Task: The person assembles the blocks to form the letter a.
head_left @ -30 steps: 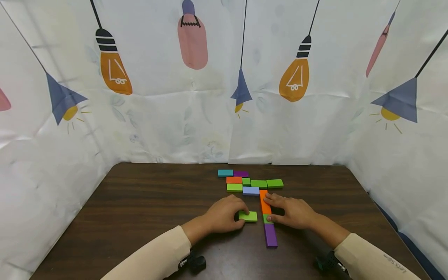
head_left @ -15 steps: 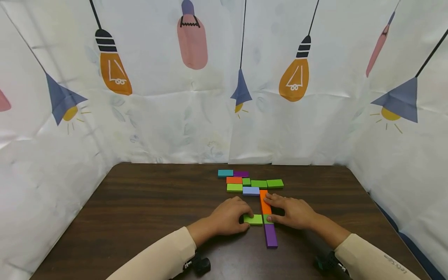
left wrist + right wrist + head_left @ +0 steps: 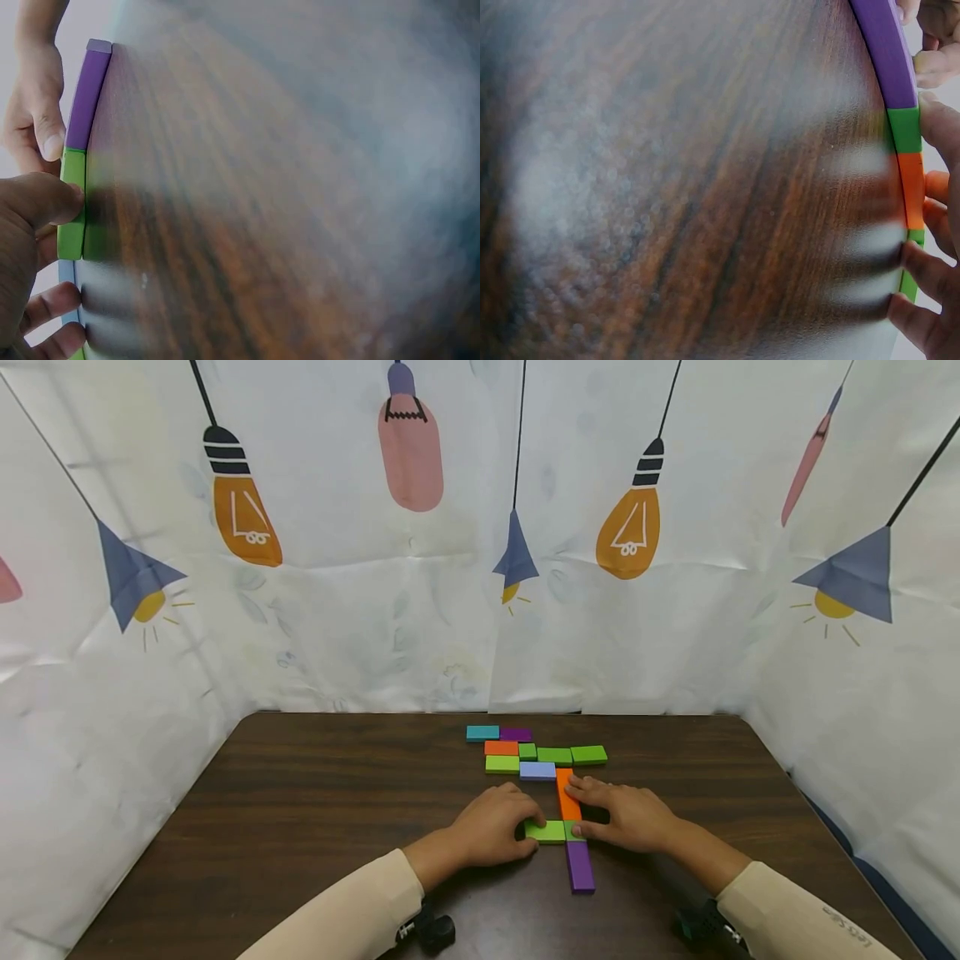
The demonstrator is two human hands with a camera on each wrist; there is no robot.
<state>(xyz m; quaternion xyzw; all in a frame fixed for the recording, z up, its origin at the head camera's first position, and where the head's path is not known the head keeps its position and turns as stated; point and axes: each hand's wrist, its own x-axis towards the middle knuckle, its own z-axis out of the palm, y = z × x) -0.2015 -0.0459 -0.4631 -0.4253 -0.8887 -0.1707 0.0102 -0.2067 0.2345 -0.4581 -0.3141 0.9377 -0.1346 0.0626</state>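
Observation:
My left hand [image 3: 487,828] pinches a light green block [image 3: 551,832] flat on the table, thumb on the near side and fingers on the far side. The block's right end meets a small green block [image 3: 569,828] in an upright column. Above that one in the column lies a long orange block [image 3: 567,802], and below it a long purple block [image 3: 581,868]. My right hand [image 3: 633,817] lies along the column's right side, fingertips at the orange block and thumb on the small green one. In the right wrist view the thumb meets the small green block [image 3: 905,129] beside the purple one.
Beyond the hands, a light blue block [image 3: 537,771] touches the column's top. Rows behind it hold several green blocks [image 3: 554,756], an orange-red one [image 3: 502,747], a teal one [image 3: 482,733] and a purple one [image 3: 515,735]. A lamp-print cloth [image 3: 337,627] hangs behind the dark wooden table [image 3: 322,793].
My left hand has slid the light green block right and slightly nearer, closing its gap to the small green block. The right hand has stayed in place on the column.

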